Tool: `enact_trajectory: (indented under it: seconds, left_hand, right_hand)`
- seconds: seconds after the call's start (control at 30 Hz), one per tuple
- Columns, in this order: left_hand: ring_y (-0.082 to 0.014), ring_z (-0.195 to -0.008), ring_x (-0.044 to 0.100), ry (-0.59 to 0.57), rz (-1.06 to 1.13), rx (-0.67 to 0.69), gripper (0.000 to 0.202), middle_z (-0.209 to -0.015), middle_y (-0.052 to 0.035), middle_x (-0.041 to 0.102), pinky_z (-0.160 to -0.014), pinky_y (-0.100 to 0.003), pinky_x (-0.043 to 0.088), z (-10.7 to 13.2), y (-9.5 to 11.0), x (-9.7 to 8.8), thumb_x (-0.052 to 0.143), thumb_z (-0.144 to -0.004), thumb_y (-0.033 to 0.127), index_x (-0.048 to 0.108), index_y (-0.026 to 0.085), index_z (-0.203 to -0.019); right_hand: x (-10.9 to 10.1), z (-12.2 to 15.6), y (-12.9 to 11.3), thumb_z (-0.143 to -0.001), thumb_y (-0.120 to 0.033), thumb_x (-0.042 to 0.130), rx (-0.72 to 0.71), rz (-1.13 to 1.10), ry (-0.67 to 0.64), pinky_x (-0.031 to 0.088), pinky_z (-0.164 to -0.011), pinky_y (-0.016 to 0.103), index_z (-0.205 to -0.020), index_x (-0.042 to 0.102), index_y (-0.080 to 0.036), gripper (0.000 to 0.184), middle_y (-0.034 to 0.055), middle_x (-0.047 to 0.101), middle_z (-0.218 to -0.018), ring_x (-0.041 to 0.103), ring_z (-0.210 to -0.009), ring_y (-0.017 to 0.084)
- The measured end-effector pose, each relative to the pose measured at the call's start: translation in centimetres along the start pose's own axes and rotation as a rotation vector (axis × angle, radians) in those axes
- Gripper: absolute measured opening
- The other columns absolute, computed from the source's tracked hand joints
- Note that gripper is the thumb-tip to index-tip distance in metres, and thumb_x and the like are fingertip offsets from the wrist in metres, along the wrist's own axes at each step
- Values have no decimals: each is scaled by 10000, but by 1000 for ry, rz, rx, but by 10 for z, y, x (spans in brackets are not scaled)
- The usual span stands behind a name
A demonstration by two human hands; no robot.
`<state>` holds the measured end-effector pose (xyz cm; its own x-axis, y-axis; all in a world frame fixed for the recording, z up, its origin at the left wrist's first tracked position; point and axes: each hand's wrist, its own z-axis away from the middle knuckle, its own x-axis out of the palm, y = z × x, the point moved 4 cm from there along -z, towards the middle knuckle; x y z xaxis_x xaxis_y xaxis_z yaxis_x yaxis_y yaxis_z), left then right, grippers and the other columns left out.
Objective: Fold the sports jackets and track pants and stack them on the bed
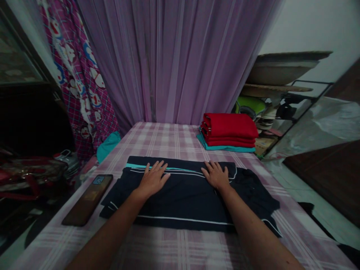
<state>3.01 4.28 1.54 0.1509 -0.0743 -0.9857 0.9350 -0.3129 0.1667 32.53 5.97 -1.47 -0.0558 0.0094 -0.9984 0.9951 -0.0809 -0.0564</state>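
Note:
A dark navy garment (185,202) with white piping and a teal stripe lies folded across the checked cloth in front of me. My left hand (153,178) rests flat on its upper left part, fingers spread, just at the teal stripe. On the upper right part lies my right hand (216,175), palm down with its fingers apart. Both hands press on the fabric and grip nothing. The garment's right end looks loosely bunched, and its far edge is folded over in a band.
A stack of folded red cloth (230,129) sits on a teal piece at the back right. At left lies a phone (87,200), face down. Purple curtains (180,63) hang behind the checked surface (157,140). A rack (302,101) with basins stands at right.

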Motion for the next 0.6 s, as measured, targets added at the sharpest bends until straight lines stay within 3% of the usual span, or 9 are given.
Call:
enact_trajectory:
  seconds: [0.07,0.13,0.23,0.47,0.6]
  left_hand:
    - [-269,-1479,247,29,-62,-59,608,-1585,-87,335,-1191,-566,112,-11,-18,-6,228,-985,516,373,227,-1500]
    - [-310,-1474,248,-7,-120,-214,637,-1582,-124,332,-1171,-595,147,-19,-46,-6,247,-973,522,357,195,-1509]
    - [-319,-1486,206,-53,-151,-278,689,-1598,-141,288,-1170,-577,174,-26,-73,-1,242,-961,539,298,157,-1531]
    - [-307,-1492,192,-55,-185,-319,713,-1613,-103,264,-1167,-582,188,-27,-75,5,227,-938,574,289,193,-1537]
    - [-310,-1485,215,-45,-187,-328,716,-1605,-103,285,-1163,-584,197,-28,-75,5,236,-931,583,299,202,-1534]
  right_hand:
    - [0,0,-2,-992,-551,251,-3,-5,-7,213,-1113,644,-1496,389,-266,595,96,361,-1567,296,-1439,312]
    - [0,0,-2,-989,-564,241,-7,-16,-24,203,-1119,640,-1501,378,-266,608,94,344,-1575,288,-1444,311]
    - [-1,-2,4,-986,-580,229,-15,-12,-49,183,-1136,620,-1519,343,-241,642,102,321,-1586,262,-1457,300]
    - [-4,1,61,-1000,-526,194,229,107,36,138,-1160,585,-1509,368,-177,641,121,318,-1584,243,-1465,277]
    - [-9,-2,69,-1002,-517,222,251,86,-24,145,-1165,578,-1520,339,-169,635,110,290,-1596,226,-1473,268]
